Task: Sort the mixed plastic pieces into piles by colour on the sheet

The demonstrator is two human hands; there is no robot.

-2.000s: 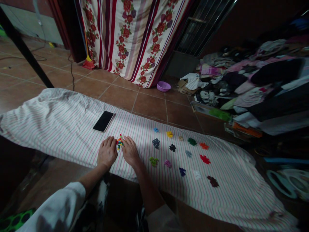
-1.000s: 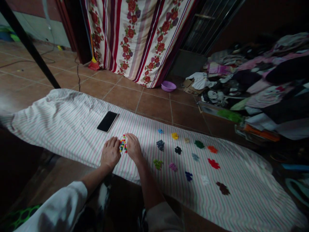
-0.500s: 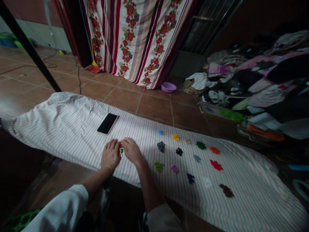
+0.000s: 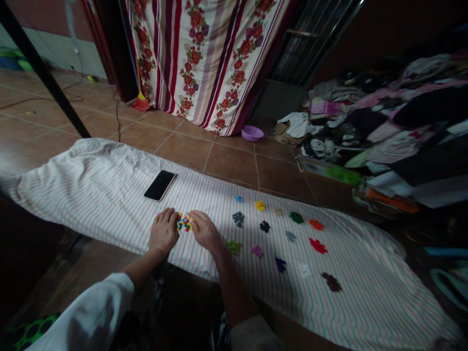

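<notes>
A small heap of mixed-colour pieces [image 4: 185, 223], red, yellow, green, white and blue, lies on the striped cloth [image 4: 120, 195] between my two hands. My left hand [image 4: 164, 231] rests palm down along the heap's left edge, fingers extended and holding nothing visible. On the opposite edge, my right hand [image 4: 205, 230] touches the pieces with bent fingertips, its fingers not closed round anything I can see. The pieces are too small to name. Further right sit several single-colour piles, among them a lime green pile [image 4: 234, 247] and a dark grey pile [image 4: 239, 219].
A phone [image 4: 160, 185] lies beyond my left hand. Other piles include yellow [image 4: 260, 205], red [image 4: 318, 245] and brown [image 4: 331, 282]. Past the cloth are a tiled floor, a purple basin [image 4: 252, 133], a floral curtain [image 4: 197, 63] and heaped clothes [image 4: 387, 122].
My hands have moved slightly apart, and more of the mixed-colour pieces show between them. The whole view has shifted a little; the phone and single-colour piles keep their places on the cloth.
</notes>
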